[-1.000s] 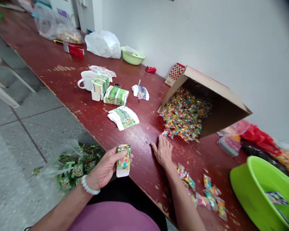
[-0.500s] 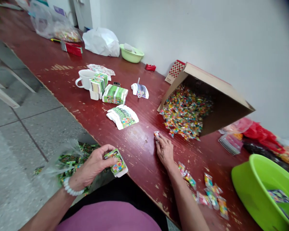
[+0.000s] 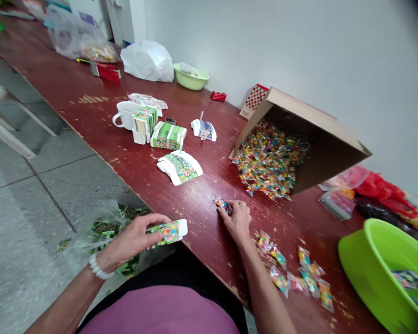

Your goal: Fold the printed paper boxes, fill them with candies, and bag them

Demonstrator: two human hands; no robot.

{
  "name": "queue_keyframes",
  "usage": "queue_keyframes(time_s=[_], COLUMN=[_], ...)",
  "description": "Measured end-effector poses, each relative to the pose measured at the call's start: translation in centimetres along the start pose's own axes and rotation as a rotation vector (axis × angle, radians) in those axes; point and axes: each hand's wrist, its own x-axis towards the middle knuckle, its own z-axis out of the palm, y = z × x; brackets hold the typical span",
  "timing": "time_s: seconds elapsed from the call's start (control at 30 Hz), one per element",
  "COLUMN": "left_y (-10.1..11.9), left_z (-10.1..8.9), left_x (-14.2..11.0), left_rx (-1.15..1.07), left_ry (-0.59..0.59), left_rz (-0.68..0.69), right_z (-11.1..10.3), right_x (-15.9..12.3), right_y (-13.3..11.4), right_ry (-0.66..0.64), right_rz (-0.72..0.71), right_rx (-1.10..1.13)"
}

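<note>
My left hand (image 3: 142, 236) grips a small green printed carton (image 3: 169, 232) near the table's front edge. The carton's white end flap sticks out toward the right. Over the table, my right hand (image 3: 237, 218) has its fingers closed on a wrapped candy packet (image 3: 223, 204). Several more candy packets (image 3: 296, 278) lie loose on the table to the right of my right forearm. Beyond that hand, a cardboard box (image 3: 320, 120) lies on its side with a heap of wrapped candies (image 3: 268, 162) spilling from its mouth. Flattened green cartons (image 3: 181, 167) lie ahead of my left hand.
On the red table (image 3: 132, 176) stand a white mug (image 3: 125, 115) and banded carton stacks (image 3: 168, 136). A bright green basin (image 3: 362, 260) stands at right. Below the edge at left is a clear bag of green packets (image 3: 107, 227). A white stool (image 3: 7, 111) is farther left.
My left hand has turned the carton so its white flap end points right instead of down. My right hand has drawn the candy packet slightly nearer and to the left.
</note>
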Motion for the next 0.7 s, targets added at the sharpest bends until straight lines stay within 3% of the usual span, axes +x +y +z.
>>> queue_keyframes(time_s=[0.3,0.37,0.57,0.7], left_y=[-1.2,-1.1,-0.9,-0.3], left_z=[-0.3,-0.5,-0.6,0.4], left_x=[0.2,0.1,-0.3,0.1], left_rx=[0.168,0.102,-0.363,-0.394], left_ry=[-0.121,-0.144,-0.272,-0.291], left_rz=[0.037,0.03,-0.117,-0.06], right_z=[-0.1,-0.1,0.0,-0.8], right_x=[0.4,0.4,0.2,-0.3], right_y=[0.6,0.7,0.9,0.1], right_ry=[-0.048,-0.056,-0.104,-0.151], right_rz=[-0.001,0.001,0.057,0.106], right_rx=[0.181,0.249,0.525,0.738])
